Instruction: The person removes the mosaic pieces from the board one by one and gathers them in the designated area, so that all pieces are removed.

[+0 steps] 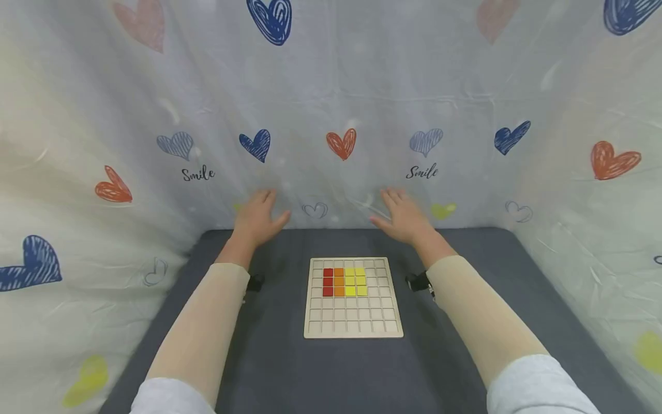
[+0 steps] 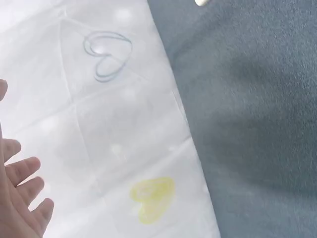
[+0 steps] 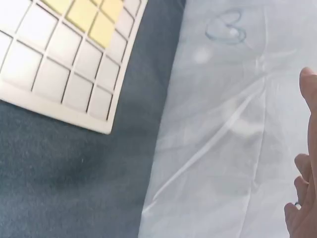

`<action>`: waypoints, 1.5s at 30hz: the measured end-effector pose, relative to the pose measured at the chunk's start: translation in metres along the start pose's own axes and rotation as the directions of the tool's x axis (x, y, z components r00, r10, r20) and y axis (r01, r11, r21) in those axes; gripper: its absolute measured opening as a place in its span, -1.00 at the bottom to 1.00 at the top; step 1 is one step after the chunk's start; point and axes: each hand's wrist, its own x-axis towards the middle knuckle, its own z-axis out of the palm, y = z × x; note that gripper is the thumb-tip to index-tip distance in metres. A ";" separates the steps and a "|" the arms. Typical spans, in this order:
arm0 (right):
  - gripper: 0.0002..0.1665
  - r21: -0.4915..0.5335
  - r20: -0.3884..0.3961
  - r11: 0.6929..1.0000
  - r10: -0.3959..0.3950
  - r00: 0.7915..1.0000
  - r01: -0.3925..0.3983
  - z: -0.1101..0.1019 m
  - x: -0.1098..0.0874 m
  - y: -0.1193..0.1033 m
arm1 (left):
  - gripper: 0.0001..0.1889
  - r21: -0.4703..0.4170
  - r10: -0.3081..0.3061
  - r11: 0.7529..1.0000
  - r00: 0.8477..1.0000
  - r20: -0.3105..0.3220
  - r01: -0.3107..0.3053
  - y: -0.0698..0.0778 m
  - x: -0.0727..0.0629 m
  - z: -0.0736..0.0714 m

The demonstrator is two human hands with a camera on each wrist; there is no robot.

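A square pale wooden grid board (image 1: 351, 328) lies flat on the dark grey table. Near its upper middle, red tiles (image 1: 328, 282), orange tiles (image 1: 338, 282) and yellow tiles (image 1: 355, 281) fill adjoining cells. My left hand (image 1: 258, 217) is raised beyond the board's far left, fingers spread, holding nothing. On the far right my right hand (image 1: 405, 215) is held up likewise, thumb pointing inward, with nothing in it. Both hands are apart from the board. In the right wrist view a corner of the grid board (image 3: 64, 116) shows, while the right hand (image 3: 307, 183) is partly cut off.
A white curtain (image 1: 372, 75) printed with hearts and the word Smile hangs behind the table and along both sides. The grey tabletop (image 1: 331, 374) surrounds the board. Dark straps with small devices (image 1: 418, 282) sit at the wrists.
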 end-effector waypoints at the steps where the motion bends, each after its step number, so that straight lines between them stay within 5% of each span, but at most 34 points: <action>1: 0.03 0.009 -0.009 1.000 -0.016 1.000 0.016 0.002 -0.001 -0.002 | -0.17 -0.014 0.006 1.000 1.000 -0.007 -0.006 0.001 -0.002 0.001; 14: 0.03 0.167 -0.009 0.981 -0.102 0.995 0.102 0.016 -0.017 -0.025 | -0.31 -0.192 0.110 0.974 0.992 -0.055 -0.118 0.005 -0.032 0.019; 24: -0.02 0.239 0.014 0.959 -0.158 0.987 0.150 0.034 -0.033 -0.044 | -0.38 -0.280 0.093 0.955 0.995 -0.044 -0.102 0.007 -0.060 0.033; 35: -0.16 0.283 0.029 0.945 -0.182 0.983 0.166 0.059 -0.038 -0.059 | -0.46 -0.365 0.139 0.922 0.990 -0.006 -0.131 0.014 -0.075 0.058; 45: -0.25 0.373 0.096 0.922 -0.147 0.984 0.102 0.086 -0.041 -0.067 | -0.49 -0.463 0.108 0.885 0.991 0.084 -0.057 0.017 -0.089 0.091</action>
